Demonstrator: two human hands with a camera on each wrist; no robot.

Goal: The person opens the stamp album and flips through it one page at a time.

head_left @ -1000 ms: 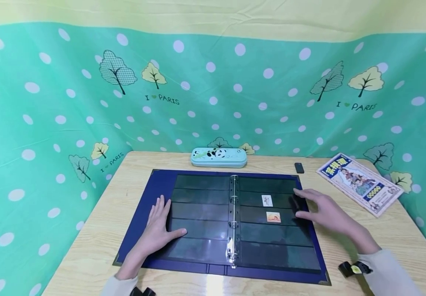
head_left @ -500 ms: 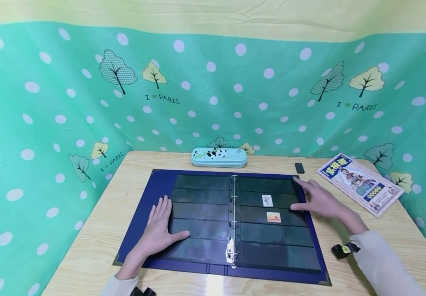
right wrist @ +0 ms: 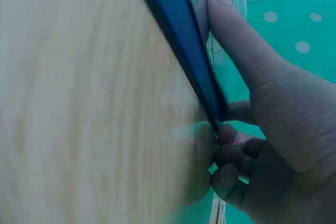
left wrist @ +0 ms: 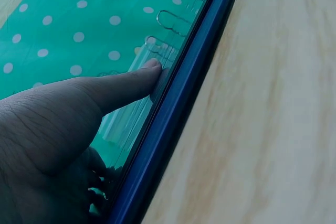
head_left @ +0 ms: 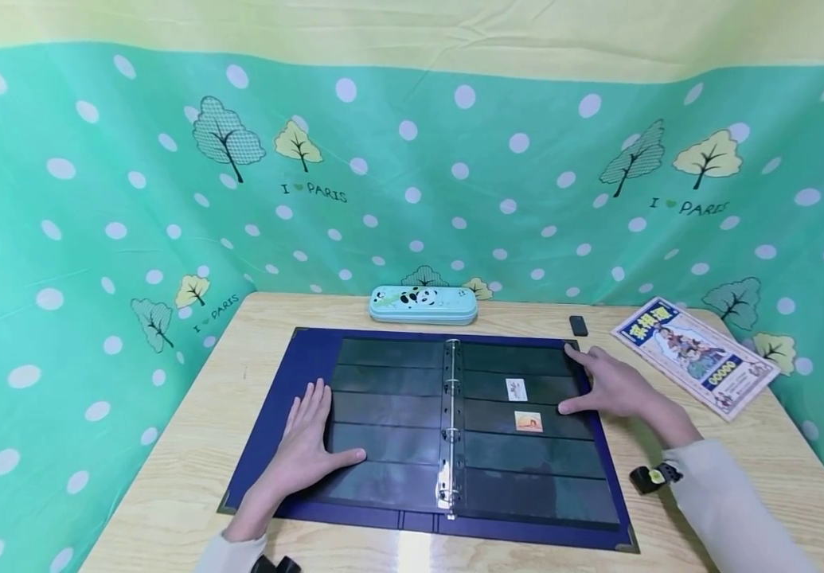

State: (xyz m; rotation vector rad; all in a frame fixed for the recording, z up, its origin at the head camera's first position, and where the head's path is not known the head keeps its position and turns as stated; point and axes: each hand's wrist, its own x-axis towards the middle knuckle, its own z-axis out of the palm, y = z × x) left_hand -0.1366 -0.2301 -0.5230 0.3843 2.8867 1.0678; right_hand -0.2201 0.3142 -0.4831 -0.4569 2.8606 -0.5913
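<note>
A dark blue ring-bound stamp album (head_left: 415, 519) lies spread on the table, its black pages divided into strip pockets. On the right page sit a pale stamp (head_left: 516, 389) and, just below, an orange stamp (head_left: 529, 422). My left hand (head_left: 304, 446) rests over the left page's outer edge, fingers extended, thumb pointing toward the rings (head_left: 452, 435). At the album's far right corner, my right hand (head_left: 615, 386) touches the edge: the thumb (right wrist: 244, 40) lies over the page and the index finger reaches the corner. Its other fingers (right wrist: 231, 179) bend beside the cover, against the table.
Behind the album stands a light blue panda pencil case (head_left: 423, 305). A small black object (head_left: 579, 325) lies past the far right corner, and a colourful printed booklet (head_left: 696, 357) is further right. A green dotted cloth (head_left: 412, 175) hangs round the wooden table (head_left: 189, 446).
My right hand has shifted from over the right page's edge to the album's far right corner, its forearm swinging left. The left hand has barely moved; album and stamps stay put.
</note>
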